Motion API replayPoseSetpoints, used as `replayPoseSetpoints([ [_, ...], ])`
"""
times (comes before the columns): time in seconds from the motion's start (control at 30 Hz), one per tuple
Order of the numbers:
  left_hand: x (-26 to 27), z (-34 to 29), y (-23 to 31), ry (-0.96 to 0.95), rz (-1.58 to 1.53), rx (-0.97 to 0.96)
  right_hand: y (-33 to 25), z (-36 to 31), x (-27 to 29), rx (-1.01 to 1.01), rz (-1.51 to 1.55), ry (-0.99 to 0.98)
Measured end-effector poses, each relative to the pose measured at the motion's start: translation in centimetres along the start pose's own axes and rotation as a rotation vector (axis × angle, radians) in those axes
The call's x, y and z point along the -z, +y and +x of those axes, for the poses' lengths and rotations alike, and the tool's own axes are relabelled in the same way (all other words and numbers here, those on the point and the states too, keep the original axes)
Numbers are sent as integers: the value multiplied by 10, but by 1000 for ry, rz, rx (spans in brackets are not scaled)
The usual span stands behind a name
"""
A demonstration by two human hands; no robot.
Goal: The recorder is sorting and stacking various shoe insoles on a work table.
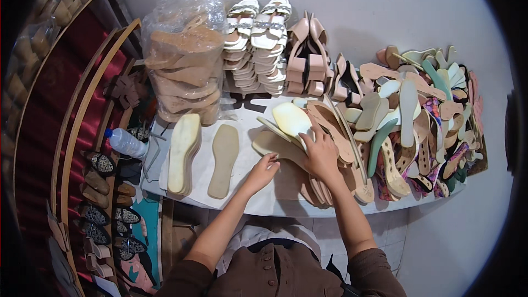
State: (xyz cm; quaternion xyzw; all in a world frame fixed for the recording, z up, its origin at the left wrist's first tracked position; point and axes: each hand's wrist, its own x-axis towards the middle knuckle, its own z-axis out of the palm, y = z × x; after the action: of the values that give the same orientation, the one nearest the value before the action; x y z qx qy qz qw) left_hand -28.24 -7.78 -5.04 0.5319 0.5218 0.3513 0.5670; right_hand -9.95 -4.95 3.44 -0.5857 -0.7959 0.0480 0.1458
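Note:
My right hand (321,157) is at a heap of shoe insoles, its thumb and fingers closed on the narrow end of a pale cream insole (290,118). A wider beige insole (278,146) lies slanted below that one, partly covered by the hand. My left hand (263,173) is at the near edge of the beige insole, with loosely bent fingers apart and nothing seen in them. To its left, a single beige insole (223,162) lies flat on the white-covered table (253,201). Farther left sits a neat stack of cream insoles (184,154).
Wrapped shoe lasts (184,71), white sandals (257,44) and pink heeled sandals (307,58) stand along the wall. Mixed soles and insoles (410,104) crowd the table's right side. At the left are a plastic bottle (127,143) and a wooden rack (99,99) with shoes.

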Motion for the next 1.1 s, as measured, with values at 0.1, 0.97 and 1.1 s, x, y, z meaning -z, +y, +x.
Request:
replayPoseSetpoints([
  [0.1,-17,10,8,2,-126,269,24,19,20,-40,178,-136],
  [0.97,-40,-18,-12,368,-440,95,21,-11,-64,-10,686,-279],
  [1.1,-21,-19,-25,317,-489,45,25,-7,-87,-80,1086,-408],
])
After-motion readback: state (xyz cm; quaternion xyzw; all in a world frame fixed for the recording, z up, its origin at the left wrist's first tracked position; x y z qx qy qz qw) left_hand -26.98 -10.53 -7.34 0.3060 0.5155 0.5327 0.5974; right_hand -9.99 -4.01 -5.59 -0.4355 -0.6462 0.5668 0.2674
